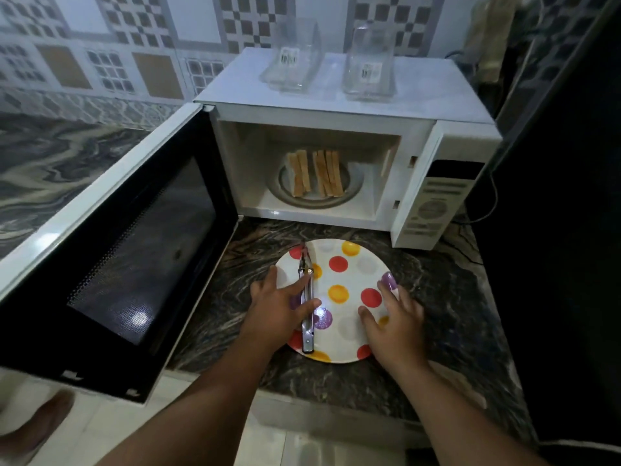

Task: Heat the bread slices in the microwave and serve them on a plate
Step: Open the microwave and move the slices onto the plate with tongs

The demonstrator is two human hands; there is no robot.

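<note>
Head: mw door (111, 250) open, jars (331, 58) atop?

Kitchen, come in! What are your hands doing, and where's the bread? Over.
Left hand open, touching tongs on plate. Right hand open on plate. Bread slices inside open microwave. Path clear.

Both hands on plate (349, 260); bread slices (317, 172) inside microwave (413, 196).

Shiny metal tongs (307, 304), glossy plate (349, 284), polished marbled counter (447, 297)
</note>
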